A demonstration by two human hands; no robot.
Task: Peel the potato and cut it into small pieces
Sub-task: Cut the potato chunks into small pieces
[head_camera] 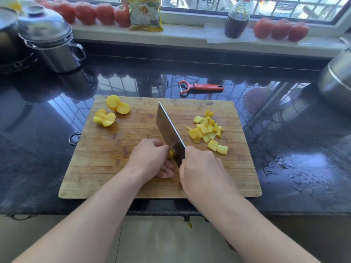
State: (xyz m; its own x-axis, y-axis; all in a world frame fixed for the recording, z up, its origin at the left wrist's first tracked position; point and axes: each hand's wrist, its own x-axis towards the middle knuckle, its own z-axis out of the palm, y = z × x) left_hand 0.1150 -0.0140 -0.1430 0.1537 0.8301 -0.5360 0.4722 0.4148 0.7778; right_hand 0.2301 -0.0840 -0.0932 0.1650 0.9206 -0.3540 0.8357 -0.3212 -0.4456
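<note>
A wooden cutting board (117,168) lies on the dark counter. My left hand (152,158) curls over a small yellow potato piece (171,154) near the board's middle, mostly hiding it. My right hand (201,168) grips the handle of a cleaver (167,128), whose blade stands edge-down against that piece. A heap of small cut potato pieces (207,131) lies to the right of the blade. Two larger peeled potato chunks (117,106) (104,118) sit at the board's far left.
An orange-handled peeler (201,87) lies on the wet counter behind the board. Steel pots stand at the far left (57,52) and far right (336,76). A dark rubber band (74,138) lies by the board's left edge. Tomatoes, a packet and a bottle line the windowsill.
</note>
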